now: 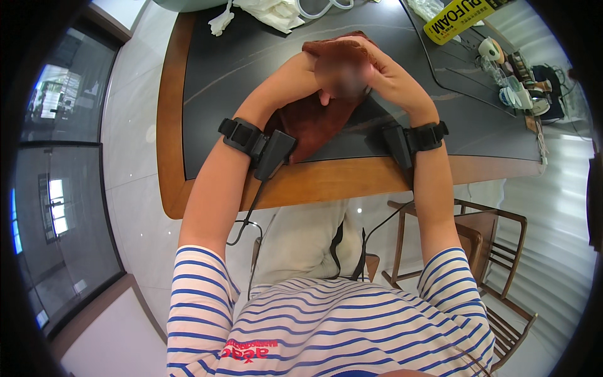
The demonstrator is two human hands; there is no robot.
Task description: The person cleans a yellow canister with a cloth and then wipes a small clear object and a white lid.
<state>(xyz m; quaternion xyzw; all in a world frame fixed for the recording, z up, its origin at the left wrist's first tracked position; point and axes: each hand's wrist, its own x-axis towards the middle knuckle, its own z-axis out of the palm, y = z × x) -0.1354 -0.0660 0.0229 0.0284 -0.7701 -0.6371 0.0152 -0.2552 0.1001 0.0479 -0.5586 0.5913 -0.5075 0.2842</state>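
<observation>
A reddish-brown cloth (314,125) hangs over the dark tabletop near its front edge, its upper part bunched between my two raised hands. My left hand (316,75) is at the cloth's left side, its fingers mostly hidden by the fabric and a blurred round patch. On the other side, my right hand (384,70) is closed on the cloth, with its thumb towards the blurred patch. What lies under that patch cannot be told. Each wrist wears a black strap with a dark device and a cable.
Crumpled white tissues (271,13) and a clear tube lie at the far edge. A yellow PU foam can (459,19) is at the far right, above a thin black rod (433,70). Tape rolls and small items crowd the right end. A wooden chair (499,235) stands right of me.
</observation>
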